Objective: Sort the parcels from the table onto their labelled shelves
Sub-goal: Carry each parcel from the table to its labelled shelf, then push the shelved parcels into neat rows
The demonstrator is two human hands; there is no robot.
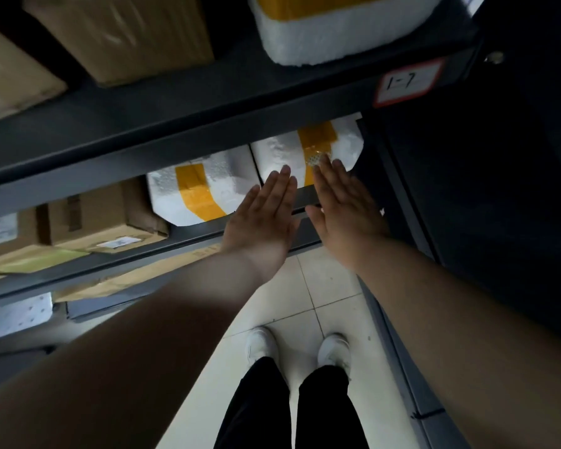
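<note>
Grey shelf (175, 242) holds two taped foam boxes (204, 192) beside cardboard cartons (104, 215).

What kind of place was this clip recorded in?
Probably a parcel storeroom or small warehouse: dark metal shelving loaded with cardboard boxes and tape-sealed white foam boxes, plus a handwritten shelf label reading 1-7.

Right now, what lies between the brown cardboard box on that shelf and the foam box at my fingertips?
In the head view, a second foam box, yellow-taped, lies between the cardboard box and the rightmost foam box.
</note>
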